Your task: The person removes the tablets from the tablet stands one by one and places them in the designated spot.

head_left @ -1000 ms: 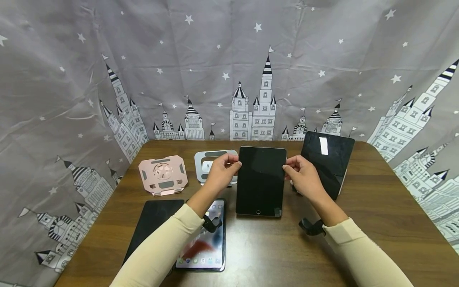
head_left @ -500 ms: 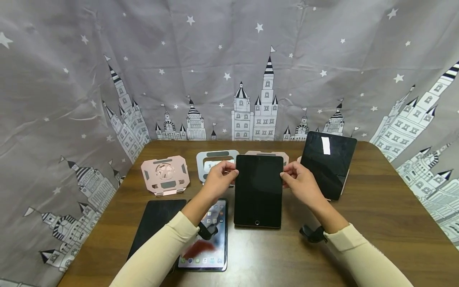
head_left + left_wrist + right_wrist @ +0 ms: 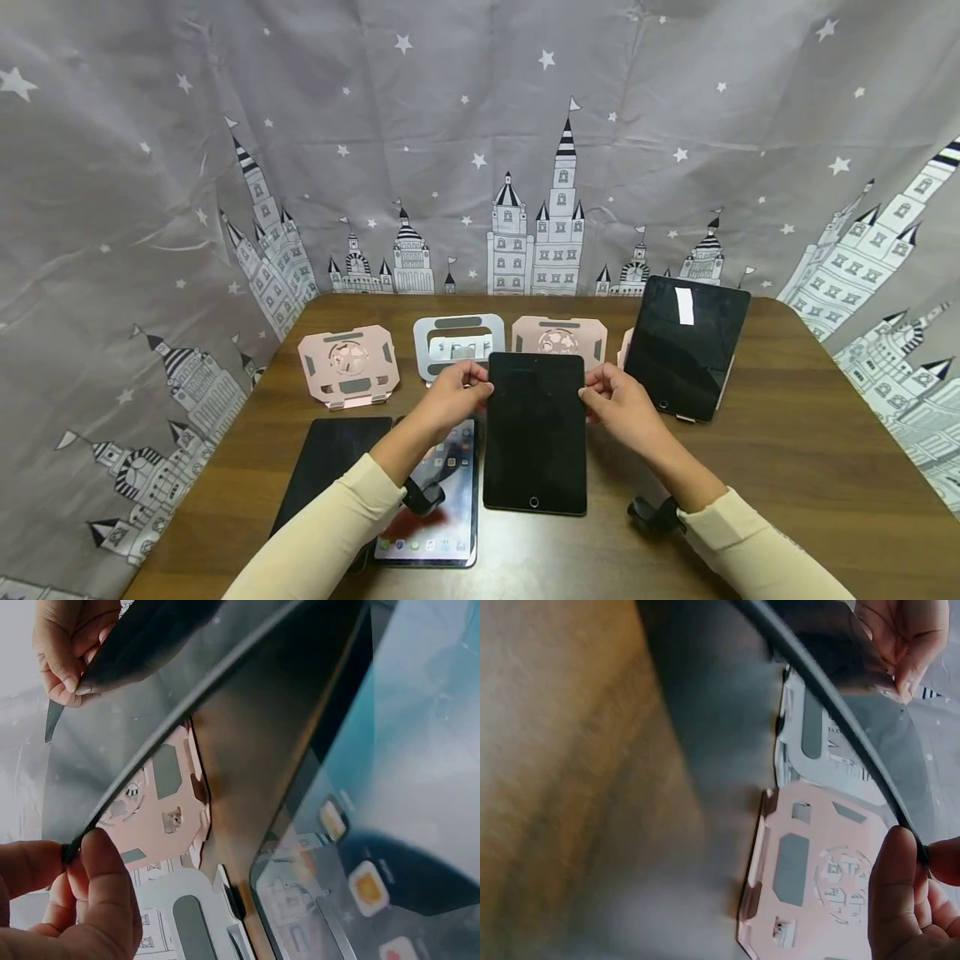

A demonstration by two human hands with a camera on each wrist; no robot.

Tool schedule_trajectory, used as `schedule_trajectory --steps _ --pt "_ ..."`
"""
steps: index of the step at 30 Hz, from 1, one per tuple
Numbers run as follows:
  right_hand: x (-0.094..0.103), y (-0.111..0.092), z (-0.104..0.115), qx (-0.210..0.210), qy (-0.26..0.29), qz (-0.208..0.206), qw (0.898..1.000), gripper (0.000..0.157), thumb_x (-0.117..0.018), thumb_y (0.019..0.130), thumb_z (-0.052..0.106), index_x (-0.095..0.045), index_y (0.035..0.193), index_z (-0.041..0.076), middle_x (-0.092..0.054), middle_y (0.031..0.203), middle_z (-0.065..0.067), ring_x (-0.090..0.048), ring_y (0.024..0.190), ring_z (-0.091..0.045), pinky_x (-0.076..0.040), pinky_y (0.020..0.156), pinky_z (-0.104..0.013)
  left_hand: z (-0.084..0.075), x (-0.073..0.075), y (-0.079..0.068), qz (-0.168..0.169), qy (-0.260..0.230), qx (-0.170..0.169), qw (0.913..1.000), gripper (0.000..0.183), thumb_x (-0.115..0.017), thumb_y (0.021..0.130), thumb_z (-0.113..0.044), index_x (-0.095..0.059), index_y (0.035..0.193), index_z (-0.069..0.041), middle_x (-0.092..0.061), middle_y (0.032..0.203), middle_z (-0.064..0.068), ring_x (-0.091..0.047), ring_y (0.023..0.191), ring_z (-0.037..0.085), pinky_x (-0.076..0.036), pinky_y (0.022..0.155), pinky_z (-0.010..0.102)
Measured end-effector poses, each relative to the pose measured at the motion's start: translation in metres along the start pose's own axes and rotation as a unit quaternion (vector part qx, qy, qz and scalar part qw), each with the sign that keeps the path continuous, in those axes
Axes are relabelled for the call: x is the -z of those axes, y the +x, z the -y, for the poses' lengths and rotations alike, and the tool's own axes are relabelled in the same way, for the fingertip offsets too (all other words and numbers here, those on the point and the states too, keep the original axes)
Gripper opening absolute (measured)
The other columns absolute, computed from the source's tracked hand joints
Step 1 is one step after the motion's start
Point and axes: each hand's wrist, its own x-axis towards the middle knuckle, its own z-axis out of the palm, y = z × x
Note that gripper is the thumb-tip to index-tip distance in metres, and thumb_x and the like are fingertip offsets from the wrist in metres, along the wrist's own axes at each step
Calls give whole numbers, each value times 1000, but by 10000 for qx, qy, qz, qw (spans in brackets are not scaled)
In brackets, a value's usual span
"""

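The left grip (image 3: 450, 398) and right grip (image 3: 621, 407) pinch a dark tablet (image 3: 535, 437). A leaning tablet (image 3: 686, 354) at far right looks done; three stands (image 3: 320, 367) sit bare.

Four tablets (image 3: 535, 433): one centre, one right, two lower left. Four stands (image 3: 349, 360): three pink, one pale. Two hands (image 3: 455, 396).

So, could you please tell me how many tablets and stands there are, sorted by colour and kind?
Dark-screened tablets: 3
Lit-screen tablet: 1
Pink stands: 3, one mostly hidden
Pale blue-grey stand: 1
Total: 8
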Motion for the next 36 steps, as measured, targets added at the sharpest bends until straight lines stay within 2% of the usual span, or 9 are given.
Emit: schedule_trajectory --steps 6,11,14,21,27,31,36 --pt "-4 -6 -6 -47 70 91 9999 11 -60 94 2 -57 103 -4 -60 83 -12 -63 65 -22 -58 61 -35 6 0 -3 156 135 127 9997 5 -58 95 1 -54 98 0 -55 86 8 -56 70 18 -57 70 38" --pt "-7 -11 -8 -74 0 229 9997 10 -61 94 3 -57 102 -2 -60 81 -10 -62 64 -22 -55 57 -30 12 1 -9 261 326 116 9991 5 -57 97 1 -53 99 3 -54 84 8 -58 69 18 -58 68 36" --pt "-9 -13 -10 -99 14 293 9995 9 -60 94 2 -56 101 -2 -59 80 -9 -62 63 -23 -53 54 -30 15 1 -12 307 337 105 9989 4 -56 97 2 -53 98 4 -53 83 8 -58 69 19 -58 67 36" --pt "-13 -16 -14 -231 126 509 9984 6 -59 93 0 -55 97 -3 -58 73 -7 -61 57 -22 -52 50 -30 22 0 -16 422 476 176 9978 7 -57 95 3 -51 92 -1 -52 78 7 -59 62 19 -58 62 36" --pt "-18 -18 -19 -405 14 767 9962 6 -59 92 -2 -54 93 -2 -58 70 -6 -60 55 -19 -53 51 -29 25 -1 -20 556 718 326 9953 6 -57 92 6 -52 92 3 -51 77 6 -56 62 17 -57 60 31" --pt "-19 -20 -19 -495 16 898 9947 6 -59 92 -3 -53 94 -3 -56 73 -7 -60 57 -18 -54 53 -30 27 -3 -21 557 926 428 9932 6 -58 92 6 -53 93 4 -52 78 7 -57 62 17 -56 59 31" --pt "-19 -20 -19 -497 -3 1043 9933 6 -58 93 -3 -52 93 -2 -55 74 -7 -59 59 -16 -55 54 -29 28 -4 -23 469 1290 412 9897 9 -60 90 6 -53 87 1 -49 72 4 -55 59 17 -54 56 30"
